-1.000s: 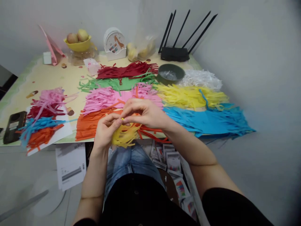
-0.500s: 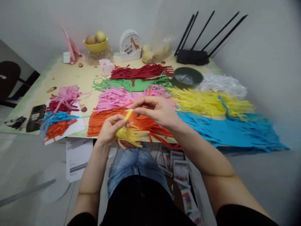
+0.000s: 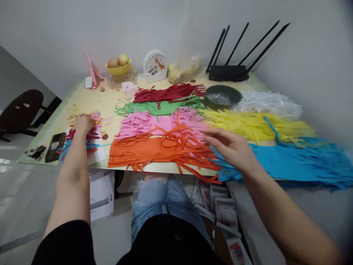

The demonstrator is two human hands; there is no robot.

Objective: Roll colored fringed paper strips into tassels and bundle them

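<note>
At the left of the head view, my left hand (image 3: 83, 124) is over a small pile of fringed tissue tassels. Red fringe (image 3: 95, 130), a blue tassel (image 3: 66, 147) and some pink show around it, with a bit of yellow beside the fingers. Its fingertips are hidden, so I cannot tell whether it grips a tassel. My right hand (image 3: 230, 147) hovers with fingers stretched out and nothing in it, between the orange fringed sheets (image 3: 143, 149) and the blue fringed sheets (image 3: 286, 162). Pink fringed sheets (image 3: 162, 121) and yellow fringed sheets (image 3: 256, 125) lie just beyond.
Green (image 3: 162, 107) and dark red fringed sheets (image 3: 168, 92) lie farther back. Behind them are a dark bowl (image 3: 223, 96), clear plastic (image 3: 270, 103), a black router (image 3: 228, 73) and a yellow fruit bowl (image 3: 118, 69). A phone (image 3: 55, 147) lies near the table's left front edge.
My left hand has moved from the middle to the left pile, where it held a yellow tassel before. My right hand has let go of the tassel's rolled end and moved right.
</note>
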